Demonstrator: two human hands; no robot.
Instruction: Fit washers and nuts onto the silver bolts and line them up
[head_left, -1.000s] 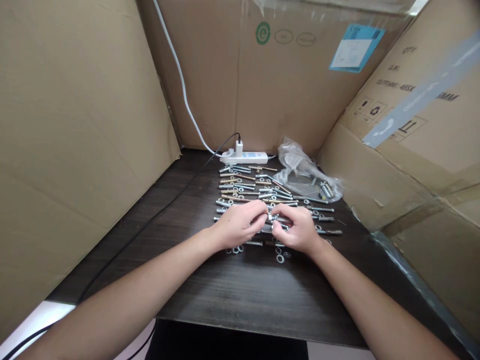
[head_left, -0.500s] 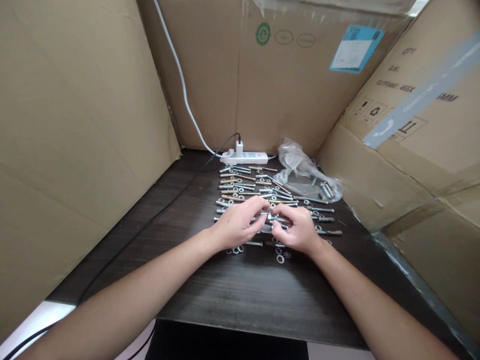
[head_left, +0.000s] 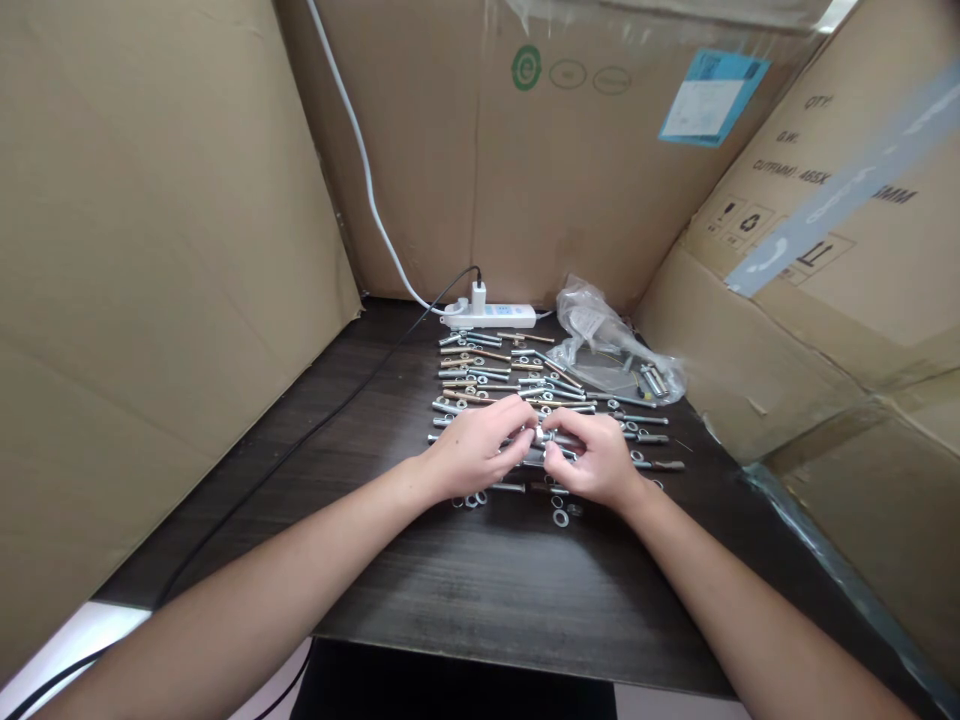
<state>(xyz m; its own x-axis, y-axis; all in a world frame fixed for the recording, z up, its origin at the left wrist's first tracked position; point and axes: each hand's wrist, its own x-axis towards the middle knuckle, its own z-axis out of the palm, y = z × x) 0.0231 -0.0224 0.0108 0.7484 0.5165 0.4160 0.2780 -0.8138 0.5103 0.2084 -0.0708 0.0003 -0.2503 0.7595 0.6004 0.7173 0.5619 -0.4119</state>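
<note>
My left hand (head_left: 478, 448) and my right hand (head_left: 592, 455) meet over the near part of a spread of metal bolts (head_left: 495, 368) on a dark wooden table (head_left: 480, 580). Both hands have their fingers curled, pinching one small silver bolt (head_left: 538, 434) between them. Loose washers (head_left: 560, 517) lie just in front of my right hand, and more washers (head_left: 470, 499) lie by my left wrist. Much of the held piece is hidden by my fingers.
Cardboard boxes wall the table on the left (head_left: 150, 260), back (head_left: 525, 140) and right (head_left: 840, 280). A white power strip (head_left: 489, 316) with a plug sits at the back, and a black cable (head_left: 300, 440) runs toward the near left. A clear plastic bag (head_left: 611, 350) of hardware lies at the back right.
Almost nothing has moved. My left fingers shifted slightly on the small bolt; both hands stay in the same place.
</note>
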